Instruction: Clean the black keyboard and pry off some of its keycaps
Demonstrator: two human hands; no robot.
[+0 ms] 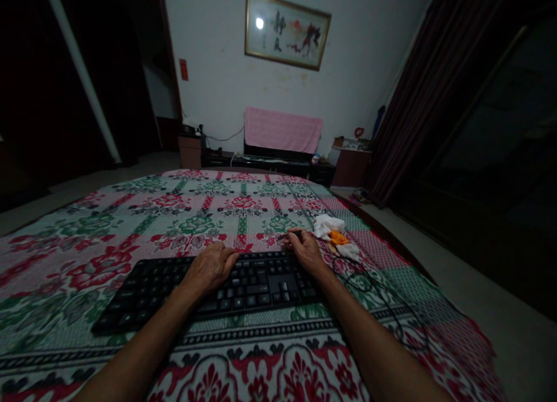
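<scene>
Against the far side of the room stands a pale wall [209, 60], with a long dark curtain [404, 89] hanging to the right. Nearer, a red, green and white patterned cloth [261, 367] spreads over a broad surface. Beyond its far edge a pink cloth [282, 129] drapes over something dark, and above that hangs a framed picture [287, 31] catching a bright spot of light. Close to the person, a black keyboard [274, 283] lies flat on the patterned cloth, slightly askew. The left hand [214, 265] rests over its far edge, fingers curled and mostly hidden; whether they grip it I cannot tell. The right hand [307, 251], just over the far right part, has its fingers bent nearly closed on a small dark thing [297, 232], too dim to make out. Beside that hand lies a white and orange bundle [333, 231], and a thin black cable [371, 284] loops nearby.
</scene>
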